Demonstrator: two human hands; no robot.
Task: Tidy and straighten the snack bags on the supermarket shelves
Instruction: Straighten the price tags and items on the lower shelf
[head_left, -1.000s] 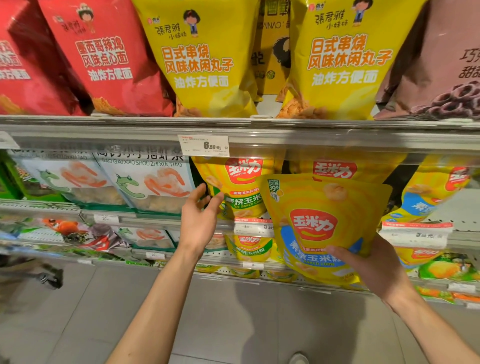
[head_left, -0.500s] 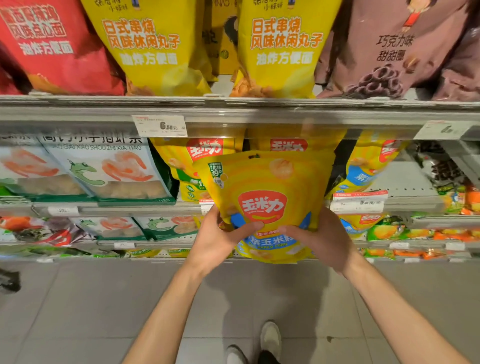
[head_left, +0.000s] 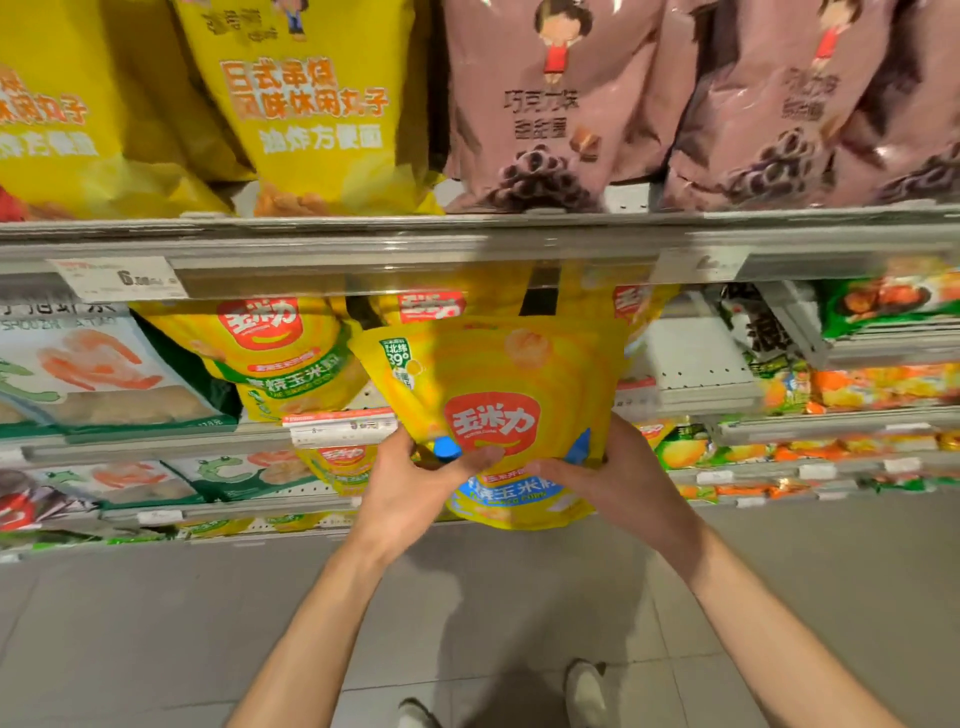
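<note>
A yellow corn snack bag (head_left: 493, 384) with a red logo and blue lower band is held up in front of the second shelf. My left hand (head_left: 410, 488) grips its lower left edge, thumb across the front. My right hand (head_left: 618, 478) grips the lower right edge, fingers behind the bag. More yellow corn bags (head_left: 270, 353) with the same logo stand behind and to the left on that shelf. The held bag hides the shelf spot directly behind it.
The top shelf (head_left: 467, 244) carries large yellow bags (head_left: 311, 104) and brown chocolate ring bags (head_left: 550, 104). White shrimp-stick bags (head_left: 88, 374) stand at the left, green and orange packs (head_left: 872, 384) at the right. Grey floor tiles and my shoes (head_left: 582, 691) lie below.
My left hand left the shelf and joined the right on the yellow bag. The bag now sits centred between both hands, and the view has shifted to the right along the shelves.
</note>
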